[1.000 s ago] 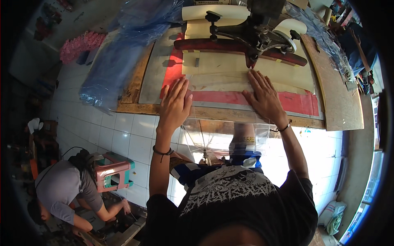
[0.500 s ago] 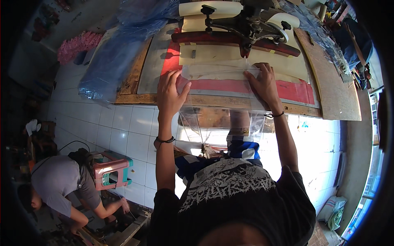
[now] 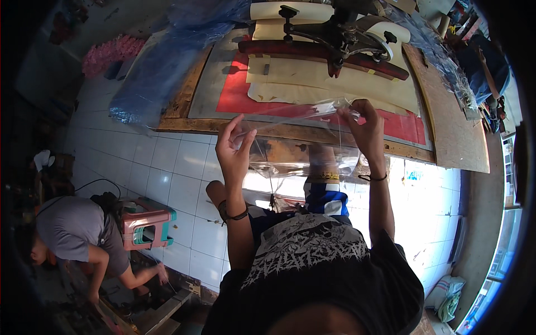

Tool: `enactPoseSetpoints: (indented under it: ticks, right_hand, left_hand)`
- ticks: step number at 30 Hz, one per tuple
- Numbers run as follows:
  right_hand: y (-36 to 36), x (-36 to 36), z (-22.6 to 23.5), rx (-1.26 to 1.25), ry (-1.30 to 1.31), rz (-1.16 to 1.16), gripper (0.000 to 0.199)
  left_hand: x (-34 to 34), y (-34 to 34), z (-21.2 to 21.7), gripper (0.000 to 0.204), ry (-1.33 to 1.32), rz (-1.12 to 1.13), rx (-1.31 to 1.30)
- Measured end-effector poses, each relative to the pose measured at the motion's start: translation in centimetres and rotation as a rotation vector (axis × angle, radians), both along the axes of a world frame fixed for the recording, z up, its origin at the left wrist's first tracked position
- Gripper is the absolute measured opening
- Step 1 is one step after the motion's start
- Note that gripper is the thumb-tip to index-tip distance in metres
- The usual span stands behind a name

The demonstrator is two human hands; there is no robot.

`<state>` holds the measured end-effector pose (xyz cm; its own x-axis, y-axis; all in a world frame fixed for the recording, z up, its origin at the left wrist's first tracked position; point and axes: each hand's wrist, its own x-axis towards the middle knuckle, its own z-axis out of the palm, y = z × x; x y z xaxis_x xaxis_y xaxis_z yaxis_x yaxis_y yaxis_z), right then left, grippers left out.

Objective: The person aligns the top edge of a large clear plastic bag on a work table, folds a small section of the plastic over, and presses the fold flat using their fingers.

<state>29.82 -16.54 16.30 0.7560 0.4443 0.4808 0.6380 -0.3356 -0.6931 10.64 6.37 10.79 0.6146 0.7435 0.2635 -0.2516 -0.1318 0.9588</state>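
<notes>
A clear plastic sheet (image 3: 296, 120) hangs in front of me at the table's near edge, glossy and creased. My left hand (image 3: 233, 153) grips its left side between thumb and fingers. At the upper right corner, my right hand (image 3: 365, 131) pinches the same sheet, with the plastic bunched at the fingertips. The sheet's lower part droops below the table edge, above my legs. Just beyond it lies a red sheet (image 3: 231, 92) with cream paper (image 3: 290, 92) on top. Over the paper stands a dark metal frame with a long red bar (image 3: 285, 49).
Blue-tinted plastic film (image 3: 151, 84) is heaped on the table's left and overhangs it. A wooden board (image 3: 446, 123) covers the right side. Down at the left, a person (image 3: 72, 229) bends beside a pink and green stool (image 3: 148, 226). Another person (image 3: 483, 70) is at the far right.
Both hands have come off the tabletop, raising the plastic sheet from the cream paper and drawing it toward me. My left hand moved nearer; the right fingers closed into a pinch.
</notes>
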Motion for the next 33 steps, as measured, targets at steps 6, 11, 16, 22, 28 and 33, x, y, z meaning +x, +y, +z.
enactPoseSetpoints:
  ticks: [6, 11, 16, 22, 28, 33]
  right_hand:
    - [-1.4, -2.4, 2.9, 0.002, 0.143, 0.195, 0.018]
    - [-0.2, -6.1, 4.9, -0.036, -0.043, 0.389, 0.021]
    - [0.6, -9.1, 5.7, -0.039, -0.125, 0.499, 0.039]
    - [0.7, -9.9, 5.8, -0.046, -0.122, 0.527, 0.042]
    - [0.7, -10.1, 5.9, -0.009, 0.023, 0.606, 0.032]
    - [0.8, -10.3, 5.7, -0.016, 0.026, 0.613, 0.025]
  left_hand:
    - [-3.7, 0.6, 2.0, 0.020, 0.189, -0.008, 0.431]
    - [-4.1, -1.1, 9.6, 0.017, 0.383, -0.299, 0.627]
    - [-2.3, -3.8, 12.6, 0.024, 0.318, -0.544, 0.549]
    - [-2.4, -4.5, 11.7, 0.033, 0.226, -0.595, 0.502]
    - [-2.6, -5.7, 9.7, 0.037, 0.239, -0.561, 0.428]
    - [-2.7, -5.9, 9.4, 0.027, 0.274, -0.595, 0.438]
